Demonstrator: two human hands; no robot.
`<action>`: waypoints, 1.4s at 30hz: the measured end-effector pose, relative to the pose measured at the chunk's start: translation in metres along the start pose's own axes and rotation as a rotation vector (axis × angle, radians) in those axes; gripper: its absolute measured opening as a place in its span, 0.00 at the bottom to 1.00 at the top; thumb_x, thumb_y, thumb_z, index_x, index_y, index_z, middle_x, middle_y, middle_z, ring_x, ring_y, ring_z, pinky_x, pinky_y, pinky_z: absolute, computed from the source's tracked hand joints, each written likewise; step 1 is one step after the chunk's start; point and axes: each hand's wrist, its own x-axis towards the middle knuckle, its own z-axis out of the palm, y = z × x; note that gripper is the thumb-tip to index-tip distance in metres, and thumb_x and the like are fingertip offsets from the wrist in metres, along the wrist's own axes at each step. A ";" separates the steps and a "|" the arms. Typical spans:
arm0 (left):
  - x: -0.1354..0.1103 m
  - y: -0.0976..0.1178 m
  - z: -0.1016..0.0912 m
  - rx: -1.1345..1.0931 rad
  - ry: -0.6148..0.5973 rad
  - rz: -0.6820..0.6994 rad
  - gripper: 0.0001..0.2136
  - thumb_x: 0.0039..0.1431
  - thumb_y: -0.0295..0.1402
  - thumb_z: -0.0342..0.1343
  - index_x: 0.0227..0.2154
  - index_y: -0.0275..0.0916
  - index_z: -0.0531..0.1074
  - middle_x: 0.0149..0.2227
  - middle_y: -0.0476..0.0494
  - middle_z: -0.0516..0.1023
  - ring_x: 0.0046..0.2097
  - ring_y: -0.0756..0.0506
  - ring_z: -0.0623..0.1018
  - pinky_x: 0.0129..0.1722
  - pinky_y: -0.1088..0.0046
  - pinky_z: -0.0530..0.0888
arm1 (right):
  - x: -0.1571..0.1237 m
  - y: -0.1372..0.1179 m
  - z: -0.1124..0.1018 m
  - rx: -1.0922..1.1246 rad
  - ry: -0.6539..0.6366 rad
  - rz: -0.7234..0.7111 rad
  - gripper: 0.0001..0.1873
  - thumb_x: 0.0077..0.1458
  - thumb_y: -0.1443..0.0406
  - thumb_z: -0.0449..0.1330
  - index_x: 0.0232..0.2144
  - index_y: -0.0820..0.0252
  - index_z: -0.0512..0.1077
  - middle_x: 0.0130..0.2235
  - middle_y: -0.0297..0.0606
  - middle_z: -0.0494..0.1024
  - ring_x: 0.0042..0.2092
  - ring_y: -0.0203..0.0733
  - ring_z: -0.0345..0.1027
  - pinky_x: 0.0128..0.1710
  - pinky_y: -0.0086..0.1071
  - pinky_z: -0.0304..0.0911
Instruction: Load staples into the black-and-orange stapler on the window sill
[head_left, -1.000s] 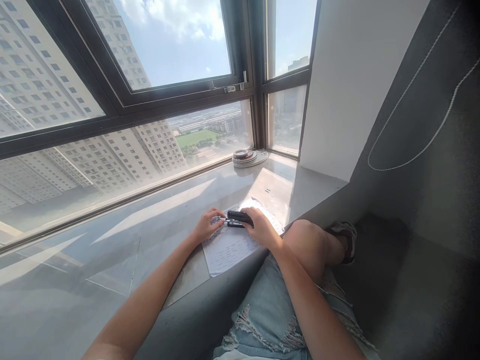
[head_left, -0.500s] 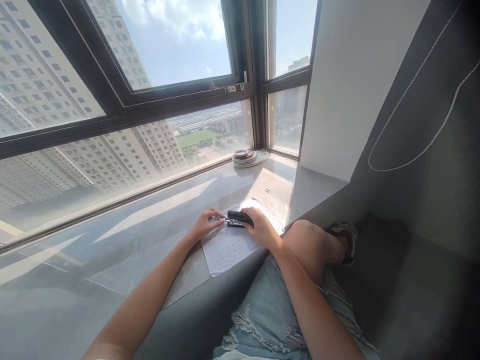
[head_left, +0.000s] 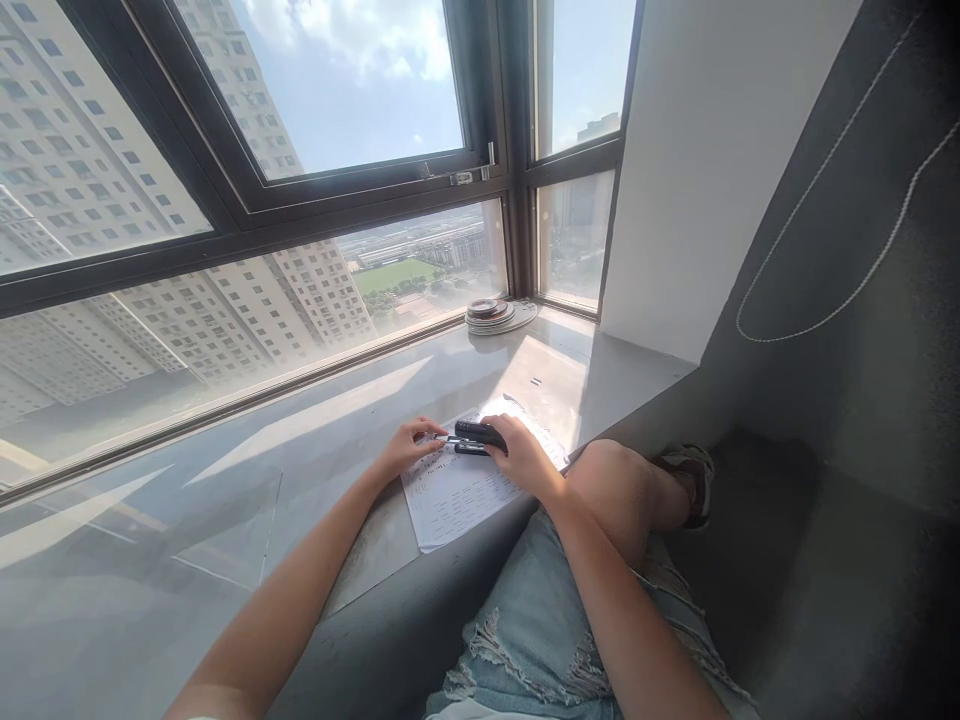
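Observation:
A black stapler [head_left: 472, 432] is spread apart over a sheet of paper [head_left: 465, 505] covered in printed or written lines. My right hand [head_left: 514, 447] is wrapped around its right end and holds it. From between the stapler's two black parts a thin silver metal slide [head_left: 448, 439] sticks out to the left. My left hand [head_left: 410, 446] pinches that slide's outer end with thumb and fingers; the exact contact is too small to see clearly. Two tiny dark strips, perhaps staples [head_left: 535, 381], lie on the sill beyond the paper.
The sheet lies on a grey stone windowsill [head_left: 315, 420], near its front edge. A stack of plates [head_left: 491, 318] stands in the window corner. My bent knee [head_left: 611, 485] is close by the paper's right side. A beaded cord [head_left: 780, 338] hangs at the right.
My left hand has shifted slightly left, away from the stapler, and more of the silver slide shows. My right hand and the stapler stay in place.

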 end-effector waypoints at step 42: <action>-0.002 -0.014 -0.007 -0.184 0.015 -0.051 0.10 0.54 0.41 0.68 0.34 0.39 0.83 0.45 0.39 0.77 0.46 0.41 0.78 0.52 0.61 0.73 | 0.000 0.003 0.002 0.017 0.000 0.003 0.21 0.60 0.71 0.59 0.54 0.53 0.70 0.48 0.41 0.75 0.50 0.50 0.66 0.50 0.42 0.65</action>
